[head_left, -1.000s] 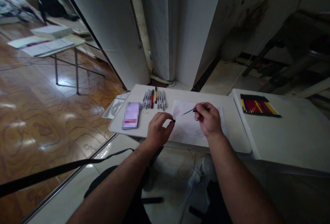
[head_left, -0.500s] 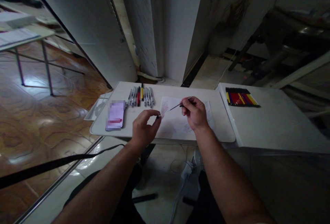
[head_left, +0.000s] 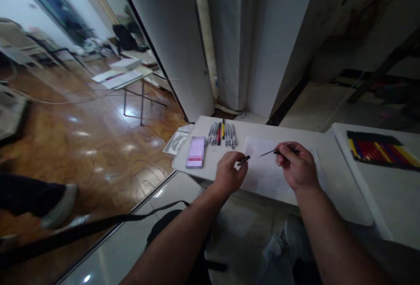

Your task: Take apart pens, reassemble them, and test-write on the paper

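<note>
My left hand point(head_left: 231, 171) pinches a short black pen cap point(head_left: 243, 160) between thumb and fingertips, just left of the paper. Over the white paper point(head_left: 262, 175), my right hand point(head_left: 297, 167) grips a thin dark pen refill point(head_left: 267, 153) whose tip points left toward the cap. Another dark piece shows behind the right fingers; I cannot tell whether it is a pen barrel. Reddish scribbles mark the paper's upper left part. Beyond my left hand several clear pens point(head_left: 230, 134) lie in a row, with a red pen point(head_left: 219, 134) and a yellow-and-black pen point(head_left: 223, 128) among them.
A phone point(head_left: 196, 151) lies at the left end of the white table point(head_left: 210, 173). On the adjoining surface at right, many coloured pens point(head_left: 383, 149) lie side by side. A black strap point(head_left: 131, 217) crosses the lower left. Another person's leg point(head_left: 33, 195) is at far left.
The view has swung left, so the table sits further right and another person's leg has appeared. Both hands keep their holds, still a short gap apart.
</note>
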Available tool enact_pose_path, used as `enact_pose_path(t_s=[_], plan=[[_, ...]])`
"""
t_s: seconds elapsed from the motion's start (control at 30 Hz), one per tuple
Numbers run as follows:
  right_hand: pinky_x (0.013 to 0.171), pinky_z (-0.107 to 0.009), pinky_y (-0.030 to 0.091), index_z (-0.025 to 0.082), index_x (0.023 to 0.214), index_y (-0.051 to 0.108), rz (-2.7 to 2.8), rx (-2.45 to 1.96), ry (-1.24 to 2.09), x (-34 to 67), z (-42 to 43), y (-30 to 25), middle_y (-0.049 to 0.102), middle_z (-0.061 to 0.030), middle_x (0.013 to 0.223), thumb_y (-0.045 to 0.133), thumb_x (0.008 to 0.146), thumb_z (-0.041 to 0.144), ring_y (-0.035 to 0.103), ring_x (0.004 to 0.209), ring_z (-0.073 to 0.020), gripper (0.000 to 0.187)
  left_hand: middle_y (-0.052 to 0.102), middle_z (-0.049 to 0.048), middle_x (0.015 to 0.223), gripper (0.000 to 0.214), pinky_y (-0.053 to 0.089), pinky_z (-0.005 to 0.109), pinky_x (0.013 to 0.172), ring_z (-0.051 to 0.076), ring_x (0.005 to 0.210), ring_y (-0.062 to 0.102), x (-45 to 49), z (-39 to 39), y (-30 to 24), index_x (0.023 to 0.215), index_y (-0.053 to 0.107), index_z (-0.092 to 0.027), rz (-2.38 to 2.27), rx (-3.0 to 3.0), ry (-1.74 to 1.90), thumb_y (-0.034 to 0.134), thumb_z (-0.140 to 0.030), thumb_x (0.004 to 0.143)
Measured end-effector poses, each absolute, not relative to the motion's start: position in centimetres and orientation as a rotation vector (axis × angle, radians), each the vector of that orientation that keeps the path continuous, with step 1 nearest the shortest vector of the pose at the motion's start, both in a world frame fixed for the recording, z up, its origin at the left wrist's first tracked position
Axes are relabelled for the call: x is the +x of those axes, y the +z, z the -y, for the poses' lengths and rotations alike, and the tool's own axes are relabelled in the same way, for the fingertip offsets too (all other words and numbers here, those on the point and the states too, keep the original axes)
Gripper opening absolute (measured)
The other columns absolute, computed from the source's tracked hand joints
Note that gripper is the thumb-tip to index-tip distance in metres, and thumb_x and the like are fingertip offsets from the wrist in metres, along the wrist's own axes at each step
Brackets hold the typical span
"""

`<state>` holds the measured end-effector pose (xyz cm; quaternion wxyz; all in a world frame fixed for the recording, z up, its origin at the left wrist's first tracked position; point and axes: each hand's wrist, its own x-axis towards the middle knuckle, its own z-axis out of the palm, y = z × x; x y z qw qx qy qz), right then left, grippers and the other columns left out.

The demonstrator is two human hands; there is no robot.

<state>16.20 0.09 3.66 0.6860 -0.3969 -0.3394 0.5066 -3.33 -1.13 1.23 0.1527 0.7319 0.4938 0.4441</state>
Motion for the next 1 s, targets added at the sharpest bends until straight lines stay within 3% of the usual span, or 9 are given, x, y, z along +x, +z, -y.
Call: enact_pose_path(t_s=[0.3, 1.0], plan=[[0.041, -0.024, 0.037, 0.019, 0.072, 0.069, 0.826, -0.936, 1.109, 15.76, 0.21, 3.23, 0.066, -0.0038, 0.071, 0.081, 0.066, 0.025, 0.051, 0.049, -0.0098, 0.015, 0.069, 0.0055, 0.089, 0.020, 0.050, 0.032, 0.077, 0.020, 0.087, 0.062, -3.26, 1.15, 0.55, 0.096, 0.067, -0.022, -1.431, 2.114, 0.991, 0.057, -0.014, 0.080], [0.043, -0.023, 0.036, 0.018, 0.074, 0.067, 0.881, -0.976, 1.012, 15.53, -0.24, 2.76, 0.065, -0.0008, 0.070, 0.077, 0.072, 0.029, 0.049, 0.048, -0.0080, 0.015, 0.068, 0.0054, 0.089, 0.021, 0.049, 0.031, 0.078, 0.019, 0.086, 0.062, -3.12, 0.76, 0.43, 0.097, 0.069, -0.020, -1.418, 2.114, 1.019, 0.057, -0.012, 0.082]])
